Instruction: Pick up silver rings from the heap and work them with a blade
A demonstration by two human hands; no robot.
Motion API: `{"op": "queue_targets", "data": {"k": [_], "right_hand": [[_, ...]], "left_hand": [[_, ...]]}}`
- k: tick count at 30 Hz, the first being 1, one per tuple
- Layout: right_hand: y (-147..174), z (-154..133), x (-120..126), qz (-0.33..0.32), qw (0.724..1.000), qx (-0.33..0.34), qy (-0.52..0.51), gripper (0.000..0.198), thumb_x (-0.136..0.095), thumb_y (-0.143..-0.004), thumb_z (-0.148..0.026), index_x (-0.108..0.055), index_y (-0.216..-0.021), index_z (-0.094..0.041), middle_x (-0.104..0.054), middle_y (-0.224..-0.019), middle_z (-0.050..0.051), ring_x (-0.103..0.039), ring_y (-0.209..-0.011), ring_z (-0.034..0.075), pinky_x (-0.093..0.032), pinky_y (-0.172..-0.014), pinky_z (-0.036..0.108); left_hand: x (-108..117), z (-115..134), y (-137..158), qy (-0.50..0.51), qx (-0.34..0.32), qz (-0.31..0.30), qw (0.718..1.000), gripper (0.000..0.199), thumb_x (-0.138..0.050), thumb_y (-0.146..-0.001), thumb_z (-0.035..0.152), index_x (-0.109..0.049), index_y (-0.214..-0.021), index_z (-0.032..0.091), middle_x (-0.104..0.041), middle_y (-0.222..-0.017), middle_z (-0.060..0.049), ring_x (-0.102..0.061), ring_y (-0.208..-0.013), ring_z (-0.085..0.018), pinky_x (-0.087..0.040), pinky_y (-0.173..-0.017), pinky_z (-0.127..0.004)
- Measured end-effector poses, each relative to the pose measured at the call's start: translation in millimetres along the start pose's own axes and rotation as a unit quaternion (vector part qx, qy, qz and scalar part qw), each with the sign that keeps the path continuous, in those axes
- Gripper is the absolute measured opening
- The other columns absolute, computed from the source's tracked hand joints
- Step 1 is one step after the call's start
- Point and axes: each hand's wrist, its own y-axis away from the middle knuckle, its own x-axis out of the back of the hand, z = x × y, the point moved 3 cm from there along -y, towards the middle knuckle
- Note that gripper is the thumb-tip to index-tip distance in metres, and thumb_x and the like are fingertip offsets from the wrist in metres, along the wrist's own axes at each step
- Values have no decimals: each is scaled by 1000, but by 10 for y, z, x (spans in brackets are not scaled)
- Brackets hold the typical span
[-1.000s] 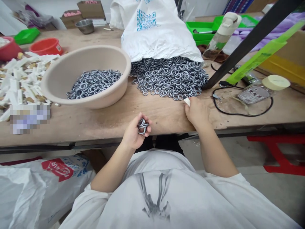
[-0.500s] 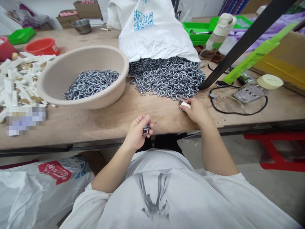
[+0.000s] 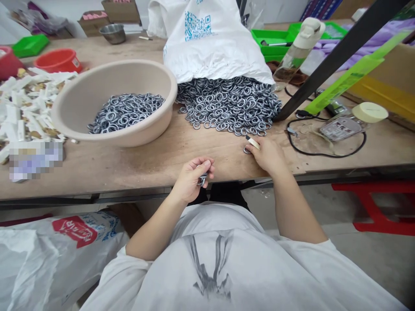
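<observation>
My left hand (image 3: 194, 177), near the table's front edge, is closed around several grey metal rings (image 3: 202, 179); how many is hidden by the fingers. Over the tabletop to the right, my right hand (image 3: 269, 156) is closed on a short white stick with a dark, slanted tip (image 3: 252, 142). A single grey ring (image 3: 247, 150) shows at its fingertips; whether it is pinched or merely touched, I cannot tell. Just beyond lies a large heap of such rings (image 3: 223, 106), spilling from a white sack (image 3: 214, 52). More rings (image 3: 126, 113) fill the bottom of a beige basin (image 3: 142, 137).
White pieces (image 3: 13, 114) are piled at the left, by a red bowl (image 3: 58, 61). A dark slanted post (image 3: 311, 82) rises right of the ring heap. Beyond it are a jar with a cream lid (image 3: 343, 125), a black cable (image 3: 330, 154) and a clear bottle (image 3: 298, 49).
My left hand has moved slightly right with its rings. The stick in my right hand has tilted, and the ring at those fingertips shows more plainly. The view has shifted slightly.
</observation>
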Motion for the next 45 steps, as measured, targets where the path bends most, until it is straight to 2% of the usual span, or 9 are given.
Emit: {"op": "queue_targets", "data": {"k": [8,10,13,16,20,25,28,35,45], "right_hand": [[15,34,-42,-4,991,24,-135,19,-70,-79,-36,-72,-89,-20,-72,-90,11,-62,-83,28,-45,-73,37],[74,-93,-65,-40,962,35,-268,16,-68,-79,-36,-67,-80,-20,-70,-78,6,-61,-75,23,-46,-70,35],[247,-449,-88,-102,874,78,-468,23,-71,-77,-42,-64,-78,-20,-66,-72,2,-59,-69,17,-48,-70,31],[428,-818,-100,-169,813,105,-548,33,-77,-73,-49,-62,-73,-20,-62,-66,-1,-57,-63,14,-48,-66,29],[540,-1021,-81,-180,778,99,-594,43,-78,-72,-60,-60,-71,-20,-62,-64,-1,-58,-60,14,-50,-60,29],[613,-1002,-122,-178,753,110,-624,48,-82,-70,-59,-65,-92,-21,-65,-68,-2,-63,-56,15,-55,-56,31],[629,-1006,-156,-173,767,129,-604,45,-78,-75,-61,-66,-93,-22,-64,-68,-1,-62,-54,16,-54,-53,32],[674,-964,-1,15,900,253,-356,52,-44,-96,-66,-66,-80,-22,-69,-76,6,-62,-73,18,-45,-68,30],[676,-949,10,26,922,287,-259,52,-41,-97,-60,-47,-63,-22,-49,-58,0,-44,-56,13,-28,-57,29]], "left_hand": [[-1,-28,-1,-13,-20,1,1000,35,-83,-71,39,-67,-90,15,-56,-65,4,-52,-51,-6,-33,-35,-15],[-16,-56,-16,-41,-40,0,998,35,-82,-73,42,-66,-90,15,-55,-63,5,-50,-50,-6,-33,-35,-15],[-40,-94,-42,-95,-78,-9,992,38,-76,-78,50,-65,-91,16,-52,-59,5,-48,-50,-7,-34,-37,-15],[-51,-107,-59,-151,-93,-20,984,45,-72,-79,59,-62,-88,16,-52,-60,5,-48,-51,-7,-35,-37,-15],[-67,-75,-43,-183,-88,-35,979,48,-73,-77,61,-61,-82,16,-52,-61,4,-49,-51,-7,-35,-38,-15],[-119,-76,4,-68,-42,-28,996,46,-73,-76,60,-54,-77,18,-49,-59,5,-46,-44,-7,-30,-33,-17],[-160,-73,32,-50,-28,-33,998,46,-74,-75,59,-52,-74,19,-50,-58,5,-46,-43,-7,-29,-32,-17],[-210,-1,89,13,9,-13,1000,45,-76,-74,53,-47,-70,19,-45,-56,7,-42,-40,-5,-26,-30,-16],[-226,-39,145,7,26,-28,999,47,-79,-71,53,-46,-69,20,-42,-53,7,-38,-37,-5,-22,-29,-17]]}}
